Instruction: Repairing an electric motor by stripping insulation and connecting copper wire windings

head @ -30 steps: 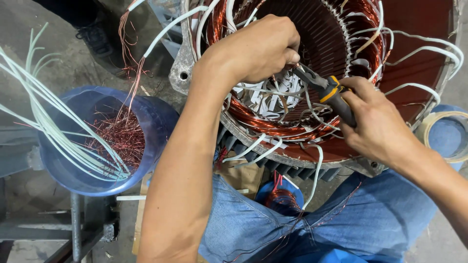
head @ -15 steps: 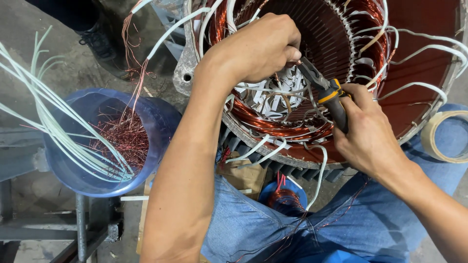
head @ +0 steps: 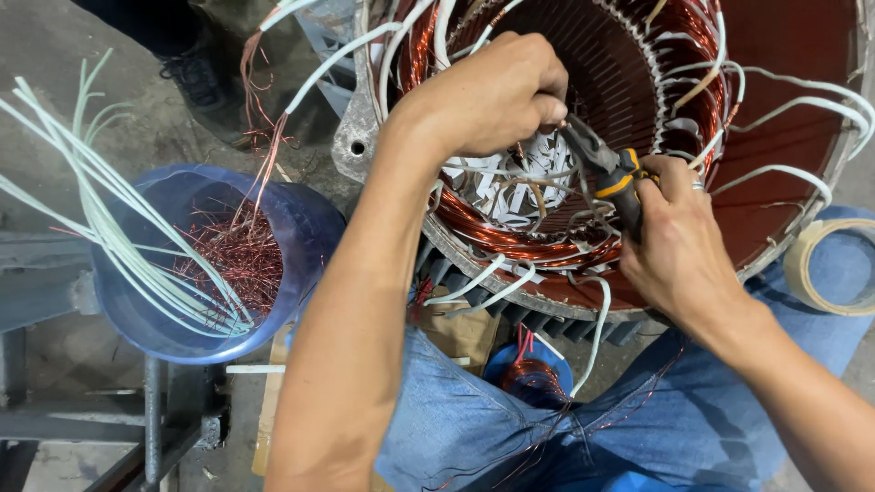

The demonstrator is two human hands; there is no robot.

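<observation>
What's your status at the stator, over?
Left hand pinching copper winding wire. Right hand gripping pliers, tips at the wire. White sleeving crowds the coils.

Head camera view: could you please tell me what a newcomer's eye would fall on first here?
First, the big round motor stator with shiny copper windings at top centre, white sleeved leads spilling over its rim. Both hands work inside it: the left hand pinches wires while the right hand grips black-and-yellow pliers. At lower left stands a translucent blue plastic bucket of copper wire scraps.
</observation>
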